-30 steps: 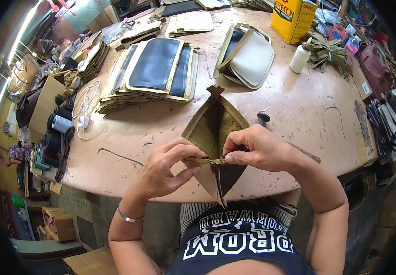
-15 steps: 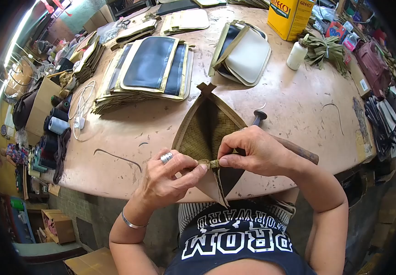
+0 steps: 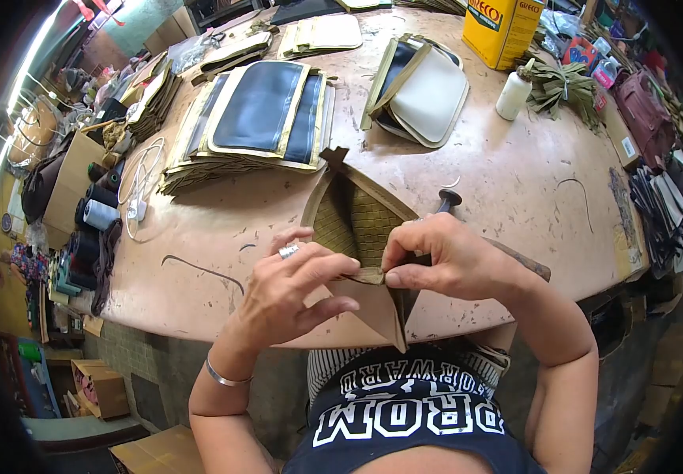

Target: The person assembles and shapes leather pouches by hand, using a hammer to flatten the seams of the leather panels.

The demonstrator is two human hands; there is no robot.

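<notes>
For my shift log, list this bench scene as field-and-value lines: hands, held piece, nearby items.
left hand: pinches near edge of woven piece; ring on a finger
right hand: pinches the same edge, close to the left
woven piece: olive, spread open in a V
tool: dark head on table, handle runs under right hand
behind: stack of dark panels, yellow can, white bottle

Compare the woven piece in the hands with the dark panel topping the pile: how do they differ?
The woven piece is folded and pinched by the left hand and right hand; the dark panel lies flat, untouched. The woven piece shows olive basket weave; the dark panel is smooth with a pale border.
</notes>
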